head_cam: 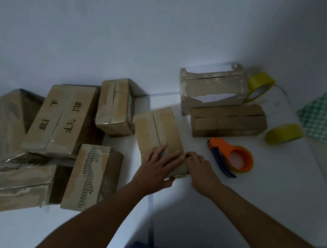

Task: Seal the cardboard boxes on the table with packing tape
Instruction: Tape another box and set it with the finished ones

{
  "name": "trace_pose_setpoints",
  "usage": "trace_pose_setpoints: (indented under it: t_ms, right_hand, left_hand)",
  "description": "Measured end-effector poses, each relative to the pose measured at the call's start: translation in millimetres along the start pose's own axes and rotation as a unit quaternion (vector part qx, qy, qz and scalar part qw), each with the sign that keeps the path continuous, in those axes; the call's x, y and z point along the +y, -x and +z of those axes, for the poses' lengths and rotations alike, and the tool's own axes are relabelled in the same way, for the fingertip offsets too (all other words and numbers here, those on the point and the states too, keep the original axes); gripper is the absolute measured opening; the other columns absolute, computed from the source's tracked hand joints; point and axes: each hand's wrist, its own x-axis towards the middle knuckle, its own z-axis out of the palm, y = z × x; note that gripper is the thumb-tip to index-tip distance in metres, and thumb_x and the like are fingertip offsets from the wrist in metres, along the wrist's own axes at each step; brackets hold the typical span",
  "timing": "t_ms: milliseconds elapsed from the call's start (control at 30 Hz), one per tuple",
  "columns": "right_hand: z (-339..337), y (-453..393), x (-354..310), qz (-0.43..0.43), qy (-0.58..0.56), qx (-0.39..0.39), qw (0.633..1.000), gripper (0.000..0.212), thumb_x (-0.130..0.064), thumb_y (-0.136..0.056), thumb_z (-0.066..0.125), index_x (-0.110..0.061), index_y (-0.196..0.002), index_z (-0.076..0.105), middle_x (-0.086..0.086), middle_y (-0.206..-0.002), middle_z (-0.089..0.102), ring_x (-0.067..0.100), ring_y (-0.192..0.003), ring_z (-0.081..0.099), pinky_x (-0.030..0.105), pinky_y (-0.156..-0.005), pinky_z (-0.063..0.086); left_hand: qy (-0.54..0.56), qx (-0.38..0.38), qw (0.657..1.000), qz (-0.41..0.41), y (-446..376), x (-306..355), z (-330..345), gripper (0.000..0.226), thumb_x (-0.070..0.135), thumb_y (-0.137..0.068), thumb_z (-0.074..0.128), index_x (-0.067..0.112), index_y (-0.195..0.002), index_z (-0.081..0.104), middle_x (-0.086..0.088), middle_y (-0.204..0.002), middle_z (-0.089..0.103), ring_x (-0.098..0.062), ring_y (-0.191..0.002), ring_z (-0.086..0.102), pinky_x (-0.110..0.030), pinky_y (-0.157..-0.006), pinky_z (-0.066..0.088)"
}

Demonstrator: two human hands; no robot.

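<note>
The centre cardboard box (159, 135) lies on the white worktop (202, 192), its long axis and seam running away from the person, left hand (157, 166) flat on its near end, right hand (200, 167) curled against its right edge, apparently gripping nothing, and nearer the one orange tape dispenser (233, 157) just right; eight more boxes and two yellow tape rolls surround.

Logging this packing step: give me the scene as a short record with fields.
box in work: cardboard box, centre of table
left hand: flat on the box top
right hand: at the box's right edge, fingers curled; grip unclear
tape dispenser: orange, lying right of the box, untouched
spare tape rolls: two yellow, far right
</note>
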Motion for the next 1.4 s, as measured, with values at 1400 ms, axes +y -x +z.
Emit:
trace_pose_setpoints:
  t_ms: [1400]
  right_hand:
    - [28.1, -6.6, -69.2, -0.105, 0.198, 0.008, 0.974, 0.075, -0.068, -0.094, 0.022, -0.024, -0.154, 0.019, 0.002, -0.162, 0.012, 0.031, -0.148, 0.010, 0.053, -0.116, 0.013]
  left_hand:
    - [0.787, 0.153, 0.244, -0.546, 109.0, 17.5, -10.9, 0.042, 0.048, -0.095, 0.056, 0.012, -0.111, 0.069, -0.002, -0.106, 0.072, -0.013, -0.107, 0.064, -0.033, -0.101, 0.037]
